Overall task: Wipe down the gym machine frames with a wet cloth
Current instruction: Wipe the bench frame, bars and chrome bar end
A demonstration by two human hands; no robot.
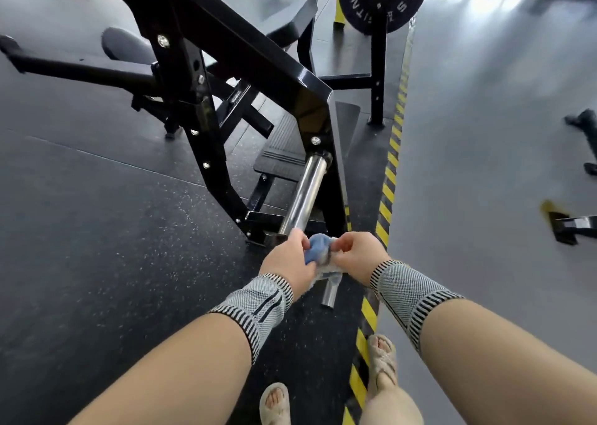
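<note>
A black gym machine frame (258,56) slopes down from the upper left to the floor at centre. A chrome weight peg (307,192) sticks out from it toward me. Both my hands meet over the peg's near part with a blue and white cloth (318,251) bunched between them. My left hand (289,258) grips the cloth's blue side. My right hand (357,251) pinches its white side. The cloth wraps the peg, whose chrome end (330,293) shows below my hands.
A weight plate (384,1) hangs on a rack at the top. Yellow-black hazard tape (389,179) runs along the edge between dark rubber mat and grey floor. Machine feet (568,227) lie at the right. My sandalled feet (382,360) stand on the tape.
</note>
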